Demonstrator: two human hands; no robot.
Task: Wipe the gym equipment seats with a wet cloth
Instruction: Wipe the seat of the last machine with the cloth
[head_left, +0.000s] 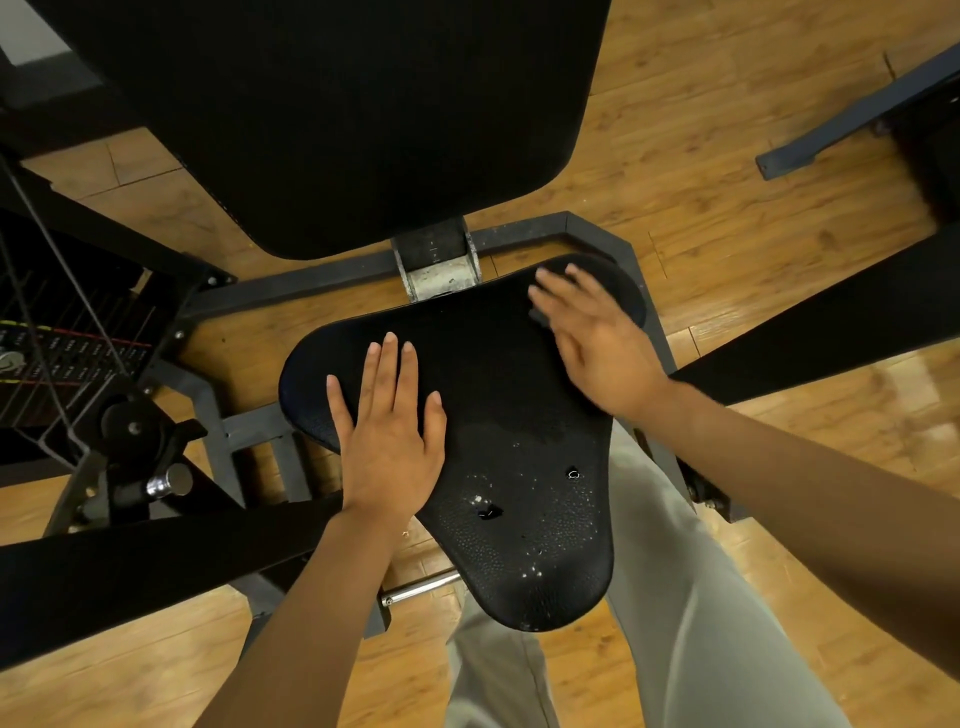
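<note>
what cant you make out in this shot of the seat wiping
- Cloth: head view shows none clearly; a dark bit under the blurred right hand may be it, cannot tell.
- Right hand's fingers: motion blur hides how they lie.
- Seat surface under the flat left hand: covered by the palm.
- Backrest: top cut off by the upper edge.
- Weight stack labels: too small to read.

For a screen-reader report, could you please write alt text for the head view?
Both hands lie flat with straight fingers on a black gym seat: the left hand on its left side, the right hand, blurred, near its far right corner. No cloth is clearly visible; a black backrest stands behind.
</note>
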